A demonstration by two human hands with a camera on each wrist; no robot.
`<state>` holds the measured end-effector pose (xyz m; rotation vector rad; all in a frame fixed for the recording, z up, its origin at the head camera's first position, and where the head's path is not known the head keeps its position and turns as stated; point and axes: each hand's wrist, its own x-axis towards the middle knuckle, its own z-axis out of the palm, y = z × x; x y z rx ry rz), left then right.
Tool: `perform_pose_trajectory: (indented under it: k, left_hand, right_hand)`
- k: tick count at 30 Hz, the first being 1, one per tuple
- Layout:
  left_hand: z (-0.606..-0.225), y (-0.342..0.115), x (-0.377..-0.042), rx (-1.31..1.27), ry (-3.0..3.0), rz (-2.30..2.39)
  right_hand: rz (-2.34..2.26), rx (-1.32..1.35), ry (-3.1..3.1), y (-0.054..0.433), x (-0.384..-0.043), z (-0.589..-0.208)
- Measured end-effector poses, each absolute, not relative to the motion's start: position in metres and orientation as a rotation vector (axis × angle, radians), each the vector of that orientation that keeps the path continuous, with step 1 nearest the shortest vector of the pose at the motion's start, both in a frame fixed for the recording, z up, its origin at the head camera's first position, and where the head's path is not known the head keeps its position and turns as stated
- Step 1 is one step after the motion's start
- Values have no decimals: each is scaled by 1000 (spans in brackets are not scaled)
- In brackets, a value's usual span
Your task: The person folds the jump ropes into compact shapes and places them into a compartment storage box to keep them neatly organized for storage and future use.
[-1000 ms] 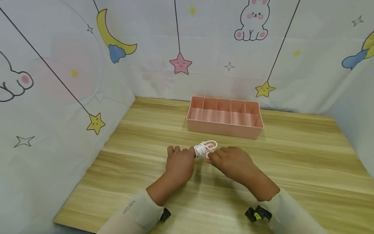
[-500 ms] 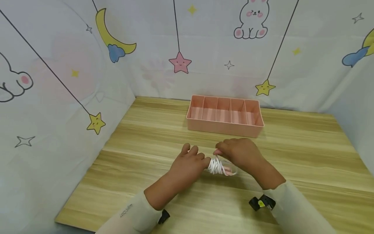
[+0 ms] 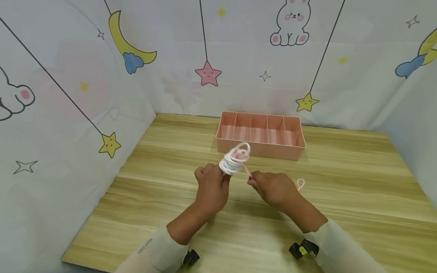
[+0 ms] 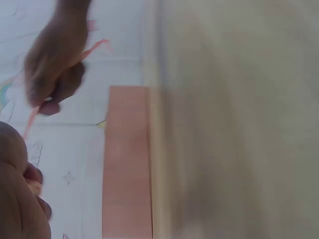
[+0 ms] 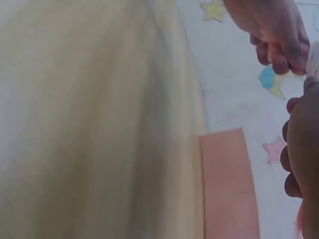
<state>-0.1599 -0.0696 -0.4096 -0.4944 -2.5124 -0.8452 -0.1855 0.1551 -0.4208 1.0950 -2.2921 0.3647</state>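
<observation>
A wound bundle of white cord (image 3: 231, 163) with pink pieces (image 3: 241, 154) at its top sits in the grip of my left hand (image 3: 212, 189), tilted up in front of the box. A loop of the cord sticks out at its upper end. Between thumb and fingers, my right hand (image 3: 274, 191) pinches a thin pink tie (image 3: 247, 171) that runs taut to the bundle. The tie's looped end (image 3: 300, 184) shows behind the right hand. In the left wrist view the pink tie (image 4: 94, 48) passes through the right hand (image 4: 55, 64). Some white cord (image 5: 313, 62) shows at the right wrist view's edge.
A pink box (image 3: 261, 149) with several compartments stands at the back of the wooden table (image 3: 164, 159), just beyond the hands. Behind and beside the table hangs a white printed cloth (image 3: 246, 98).
My left hand has raised and tilted the cord bundle up and to the left, toward the box. My right hand has drawn the pink tie out, and its looped end now shows.
</observation>
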Motion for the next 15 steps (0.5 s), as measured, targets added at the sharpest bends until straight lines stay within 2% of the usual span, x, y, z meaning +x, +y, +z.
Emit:
perform_pose_trajectory:
  k: [3,6,11,15]
  left_hand:
    - [-407,-71,-164,-278,-2570,-848]
    - [-410,-73,-167,-205,-2636,-733]
    - [-416,-75,-168,-209,-2761,-556]
    - [-418,-76,-164,-312,-2890,-352]
  right_hand:
    - [365,1192,-2250,147,-178,-425]
    - [376,1247,-2207,140,-170,-422]
    - [267,1307,-2175,136,-168,-410]
    - [135,1342,-2207,141,-171,-399]
